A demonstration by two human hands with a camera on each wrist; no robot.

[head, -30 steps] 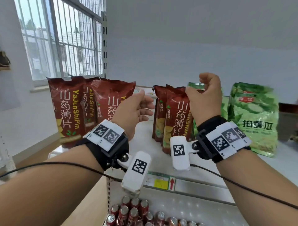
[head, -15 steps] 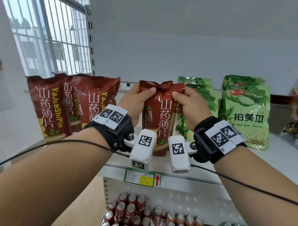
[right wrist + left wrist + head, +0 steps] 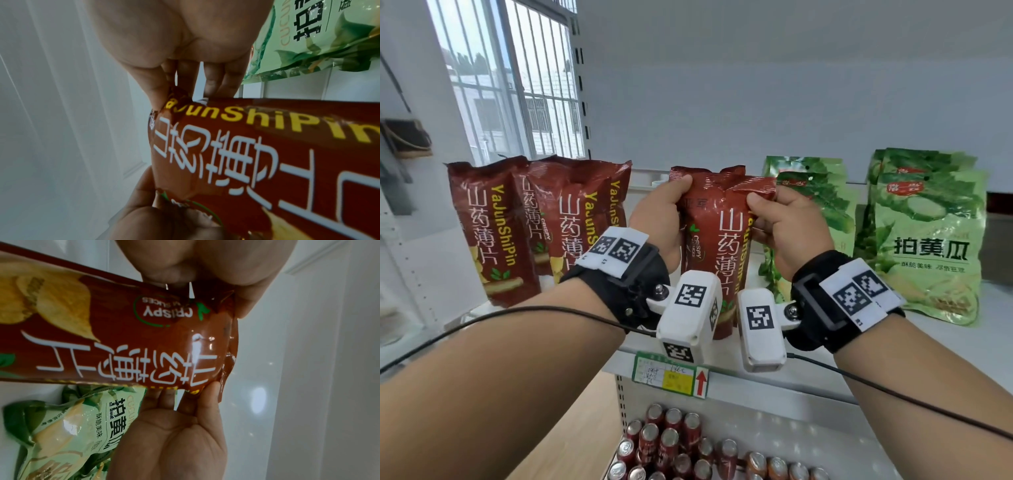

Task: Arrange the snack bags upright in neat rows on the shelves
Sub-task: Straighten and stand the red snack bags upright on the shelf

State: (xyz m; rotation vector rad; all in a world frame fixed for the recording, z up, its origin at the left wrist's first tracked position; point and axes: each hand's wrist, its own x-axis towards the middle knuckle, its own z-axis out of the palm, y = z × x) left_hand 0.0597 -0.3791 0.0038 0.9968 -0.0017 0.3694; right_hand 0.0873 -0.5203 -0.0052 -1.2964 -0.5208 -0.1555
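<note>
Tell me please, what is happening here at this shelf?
A person is tidying snack bags on the top shelf. The left hand and the right hand both pinch the top corners of a brown chip bag, holding it upright near the front edge. More brown bags stand to the left, green cucumber bags to the right. Cans sit on the shelf below.

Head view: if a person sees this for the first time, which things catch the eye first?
First, the brown snack bag upright at mid-shelf, its top corners pinched by the left hand and right hand. Then more brown bags standing on its left, green cucumber bags on its right, and red cans on the shelf below.
</note>
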